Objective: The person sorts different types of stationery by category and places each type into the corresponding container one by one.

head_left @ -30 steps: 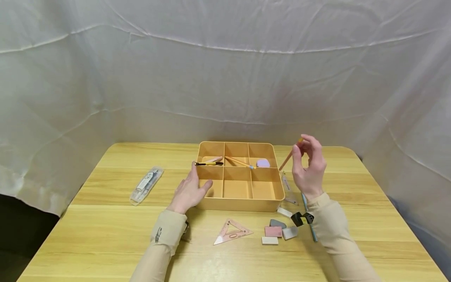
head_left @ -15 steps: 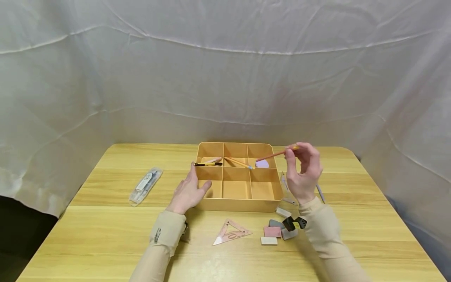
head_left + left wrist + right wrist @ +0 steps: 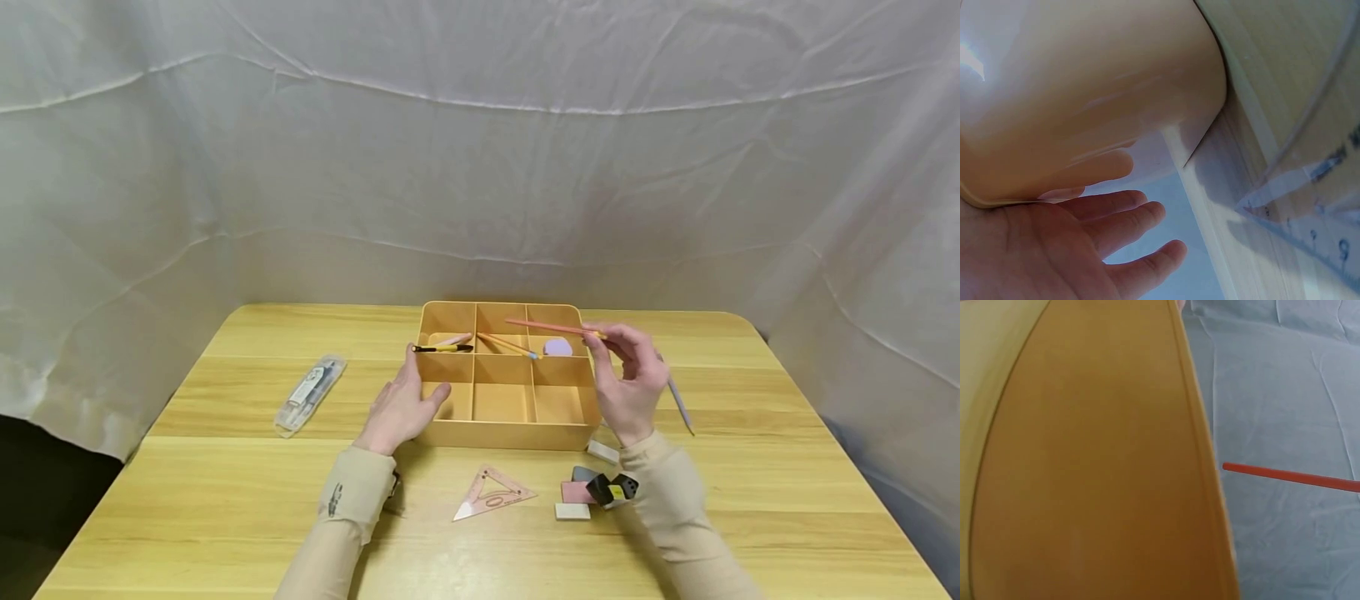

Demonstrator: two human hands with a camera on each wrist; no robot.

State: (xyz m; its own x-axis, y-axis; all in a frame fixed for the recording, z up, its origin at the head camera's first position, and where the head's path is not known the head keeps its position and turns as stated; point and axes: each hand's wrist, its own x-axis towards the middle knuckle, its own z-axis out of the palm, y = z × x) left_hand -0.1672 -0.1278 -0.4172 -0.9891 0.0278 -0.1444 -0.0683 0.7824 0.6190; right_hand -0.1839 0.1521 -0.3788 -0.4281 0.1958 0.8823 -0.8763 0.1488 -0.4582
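Here, in the head view, the box (image 3: 506, 436) sits near the middle of the worktop's (image 3: 225, 500) far edge, divided into six compartments. The right hand (image 3: 630, 379) pinches the red pencil (image 3: 551, 325) near its yellow end, between thumb and fingers, above the far right compartment. The left hand (image 3: 401, 410) rests against the box's left side, its thumb apart from the fingers and over the rim. The far row holds a purple eraser (image 3: 557, 347) at right and an orange pencil (image 3: 510, 345) slanting in the middle; a yellow-black pen (image 3: 444, 348) lies at left. Toward the worktop's left edge is a clear case (image 3: 310, 396); nearer the right edge, a blue pencil (image 3: 681, 407). Toward the near edge lie a set square (image 3: 504, 493) and a pink eraser (image 3: 575, 492).

In the left wrist view, the left hand's fingers extend, spread, beside the box wall; printed numerals show at right.

In the right wrist view, the red pencil slants beyond the box's rim, before white cloth.
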